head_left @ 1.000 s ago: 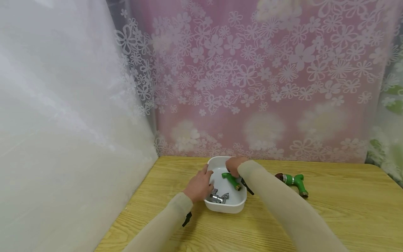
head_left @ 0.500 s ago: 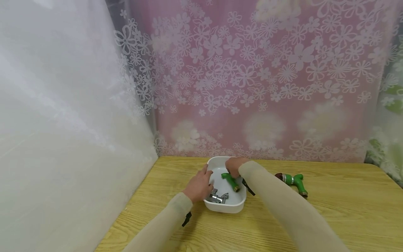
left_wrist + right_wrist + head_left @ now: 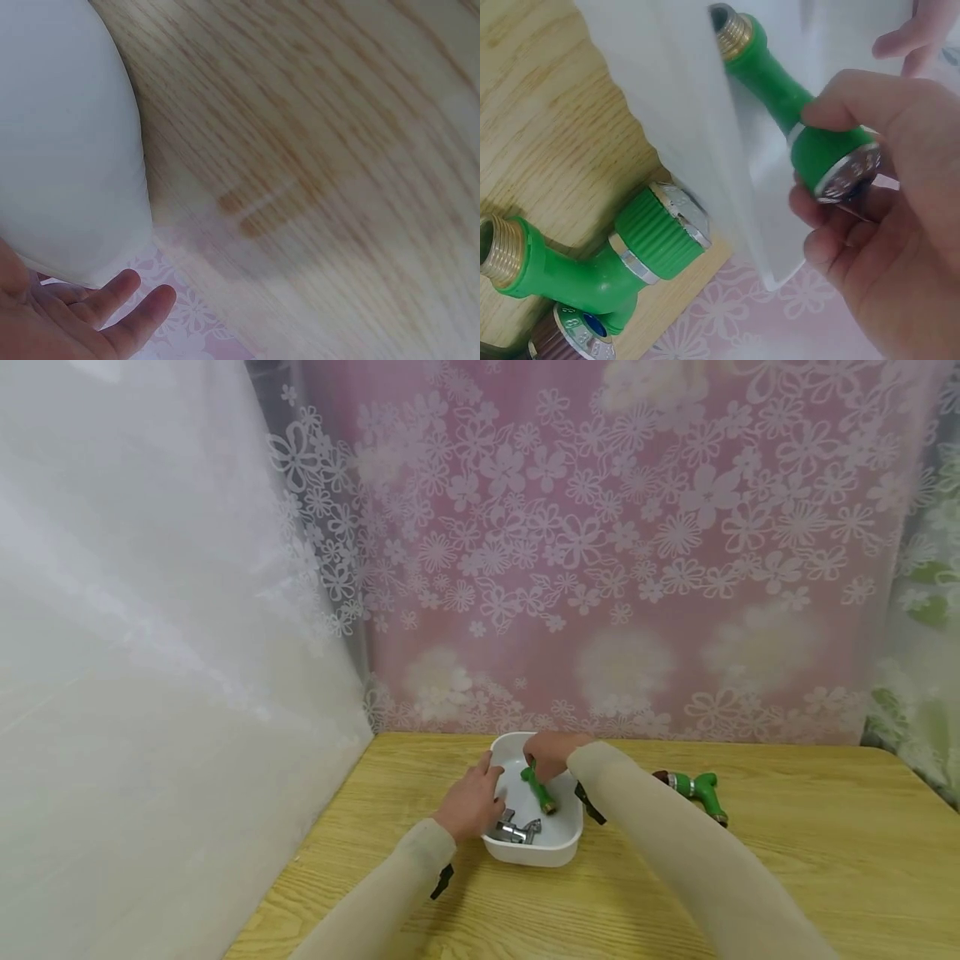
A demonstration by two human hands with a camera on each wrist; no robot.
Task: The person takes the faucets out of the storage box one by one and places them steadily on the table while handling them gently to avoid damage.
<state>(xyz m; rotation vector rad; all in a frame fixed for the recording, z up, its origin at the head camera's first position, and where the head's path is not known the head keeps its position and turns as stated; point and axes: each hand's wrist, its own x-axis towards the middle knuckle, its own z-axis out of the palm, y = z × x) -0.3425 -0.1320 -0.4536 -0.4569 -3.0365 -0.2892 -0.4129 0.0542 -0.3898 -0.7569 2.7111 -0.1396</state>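
A green valve [image 3: 780, 94] with a threaded brass end is held by my right hand [image 3: 900, 165], thumb on one side of its knob and fingers curled under the other. In the head view, that right hand [image 3: 551, 754] reaches over the far right of a white basin [image 3: 532, 856]. My left hand [image 3: 472, 797] straddles the basin's left rim and holds it; the left wrist view shows several fingers [image 3: 146, 315] along the outside wall. A chrome tap [image 3: 517, 832] lies in the basin's near left corner.
Right of the basin, a second green valve [image 3: 592, 274] with a ribbed green knob lies on the wooden table [image 3: 825, 860], beside a maroon knob [image 3: 566, 334]. A flowered pink curtain [image 3: 600, 568] hangs behind, with white sheeting [image 3: 150, 652] at the left.
My right hand has shifted a little left with the green valve, which is turned slightly and further left in the basin. The left hand has stayed at the rim.
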